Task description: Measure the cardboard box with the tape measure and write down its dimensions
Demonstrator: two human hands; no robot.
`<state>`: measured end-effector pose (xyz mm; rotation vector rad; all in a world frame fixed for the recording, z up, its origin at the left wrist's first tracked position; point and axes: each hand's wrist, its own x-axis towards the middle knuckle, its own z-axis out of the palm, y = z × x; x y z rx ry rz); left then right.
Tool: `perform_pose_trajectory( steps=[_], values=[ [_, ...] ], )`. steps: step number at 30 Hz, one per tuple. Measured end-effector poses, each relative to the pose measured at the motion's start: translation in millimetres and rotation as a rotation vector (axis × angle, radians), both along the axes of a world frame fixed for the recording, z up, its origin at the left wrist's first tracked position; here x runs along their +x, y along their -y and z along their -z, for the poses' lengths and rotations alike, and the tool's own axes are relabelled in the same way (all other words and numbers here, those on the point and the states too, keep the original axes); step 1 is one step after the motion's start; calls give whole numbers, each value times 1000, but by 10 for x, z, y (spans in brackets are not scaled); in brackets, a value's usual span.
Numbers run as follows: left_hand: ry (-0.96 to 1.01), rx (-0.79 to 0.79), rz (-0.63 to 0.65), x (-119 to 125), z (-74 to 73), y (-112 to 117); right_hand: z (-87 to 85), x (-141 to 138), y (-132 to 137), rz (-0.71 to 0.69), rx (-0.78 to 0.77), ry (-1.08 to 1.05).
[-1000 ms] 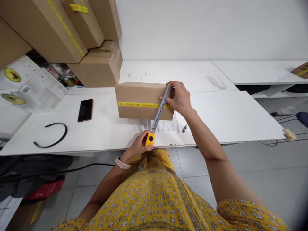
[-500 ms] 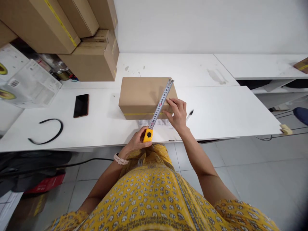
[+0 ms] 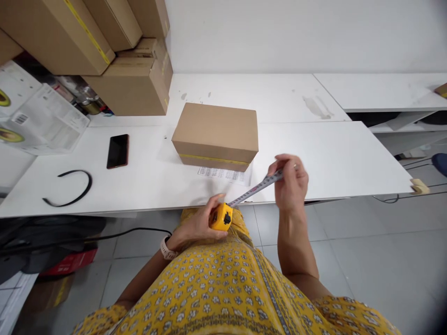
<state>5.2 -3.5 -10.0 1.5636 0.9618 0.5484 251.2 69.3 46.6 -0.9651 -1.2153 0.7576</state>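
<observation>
I can't read any words or numbers. The marks on the blade (image 3: 256, 188) between my left grip (image 3: 202, 224) and my right grip (image 3: 291, 186) are a blur, with one red patch. Ahead of my left grip, the paper (image 3: 226, 175) has rows of tiny print. Far left of both, a white box (image 3: 47, 116) shows a barcode (image 3: 21, 119).

Blurred markings on measuring tape (image 3: 256, 188), printed sheet (image 3: 223, 174) partly hidden by box (image 3: 217, 124), avocado-printed carton (image 3: 44, 118) cut off left

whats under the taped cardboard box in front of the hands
A printed sheet sticks out along the near side of the cardboard box; the rest underneath is covered.
</observation>
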Motion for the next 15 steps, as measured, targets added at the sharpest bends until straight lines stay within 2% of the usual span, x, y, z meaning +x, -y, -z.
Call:
perform_pose_trajectory(
  steps=[2, 4, 8, 10, 12, 14, 15],
  values=[
    [61, 26, -92, 28, -14, 4, 111, -115, 201, -64, 0, 119],
    [78, 130, -148, 26, -63, -8, 252, -201, 364, -89, 3, 284],
    [83, 443, -295, -85, -271, -139, 610, -190, 464, 90, 8, 481],
    [68, 629, -419, -165, -413, -307, 821, -132, 416, 155, 19, 623],
    [24, 819, -534, -230, -566, -561, 1029, -90, 346, 150, 31, 799],
    [-39, 977, -592, -264, -705, -885, 1205, -81, 283, 132, 29, 947],
    [-77, 1027, -581, -270, -759, -1061, 1275, -87, 260, 125, 26, 1007]
  ],
)
